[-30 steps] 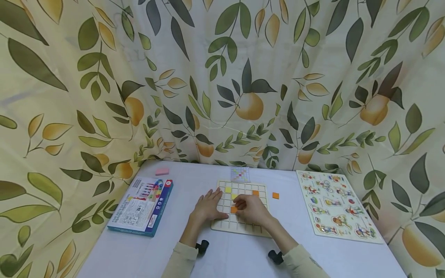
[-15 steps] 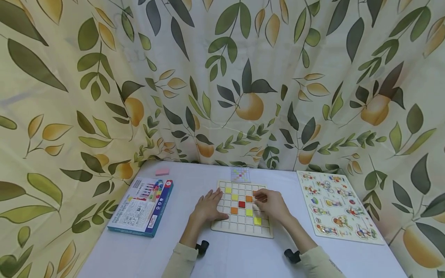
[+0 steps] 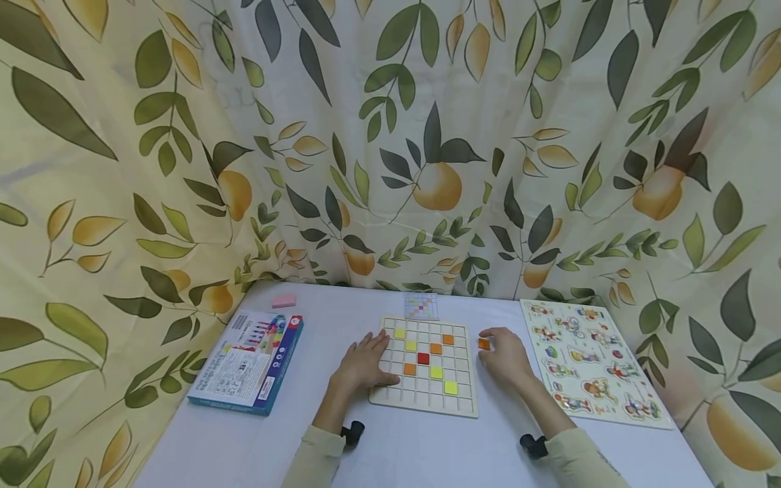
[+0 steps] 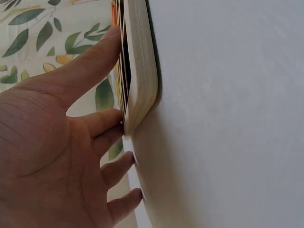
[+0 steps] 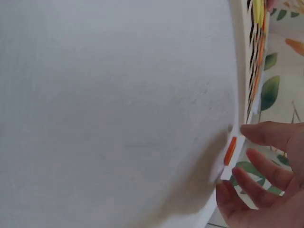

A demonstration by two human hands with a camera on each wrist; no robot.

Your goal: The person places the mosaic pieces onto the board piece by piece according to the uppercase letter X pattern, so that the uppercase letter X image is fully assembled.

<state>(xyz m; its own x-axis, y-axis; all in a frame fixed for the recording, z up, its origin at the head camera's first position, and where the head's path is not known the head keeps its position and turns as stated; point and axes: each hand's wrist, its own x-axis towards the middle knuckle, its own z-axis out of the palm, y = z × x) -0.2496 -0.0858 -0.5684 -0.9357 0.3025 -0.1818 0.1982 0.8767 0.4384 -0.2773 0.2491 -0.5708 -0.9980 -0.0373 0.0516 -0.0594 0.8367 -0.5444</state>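
Note:
A wooden grid board [image 3: 460, 404] lies in the middle of the white table and holds several yellow, orange and red tiles. My left hand [image 3: 371, 354] rests flat on the board's left edge. In the left wrist view, the thumb [image 4: 90, 61] lies on the board [image 4: 141, 61] and the other fingers lie against its rim. My right hand [image 3: 491, 346] is on the table just right of the board, beside a loose orange tile [image 3: 484, 343]. In the right wrist view, its fingers [image 5: 266, 134] are spread close around the orange tile [image 5: 230, 151] without gripping it.
A small pattern card [image 3: 421, 306] lies behind the board. A blue box [image 3: 250, 361] and a pink block [image 3: 284, 301] are at the left, and a picture puzzle board [image 3: 586, 362] is at the right. A leaf-print curtain [image 3: 390, 149] encloses the table [image 3: 415, 447].
My right hand has moved from the middle of the board rightward, off it, to the loose orange tile, uncovering the tiles on the board. The left hand has stayed put.

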